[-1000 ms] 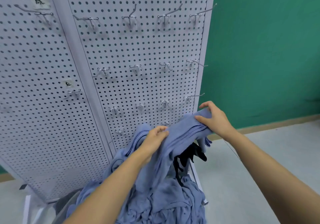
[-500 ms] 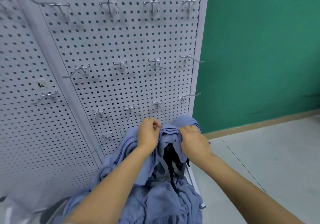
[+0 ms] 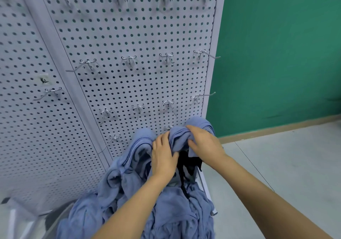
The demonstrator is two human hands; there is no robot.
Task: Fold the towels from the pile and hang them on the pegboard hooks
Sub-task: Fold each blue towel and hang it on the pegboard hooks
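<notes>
I hold a blue towel (image 3: 178,137) bunched up just in front of the white pegboard (image 3: 132,45). My left hand (image 3: 164,155) grips its left part, fingers curled into the cloth. My right hand (image 3: 204,142) grips the bunched top from the right, close beside the left hand. Below them lies the pile of blue towels (image 3: 166,211). Something black (image 3: 186,163) shows under the held towel. Bare metal hooks stick out of the board, one (image 3: 168,105) just above my hands and another (image 3: 202,95) at the board's right edge.
A second pegboard panel (image 3: 24,91) with a hook and a small label stands at the left. A white metal frame (image 3: 205,185) runs under the pile's right side. Green wall (image 3: 276,54) and pale floor (image 3: 286,165) lie to the right.
My right hand has come in from the right to meet the left, gathering the stretched towel into a bunch. The view has shifted nearer to the board.
</notes>
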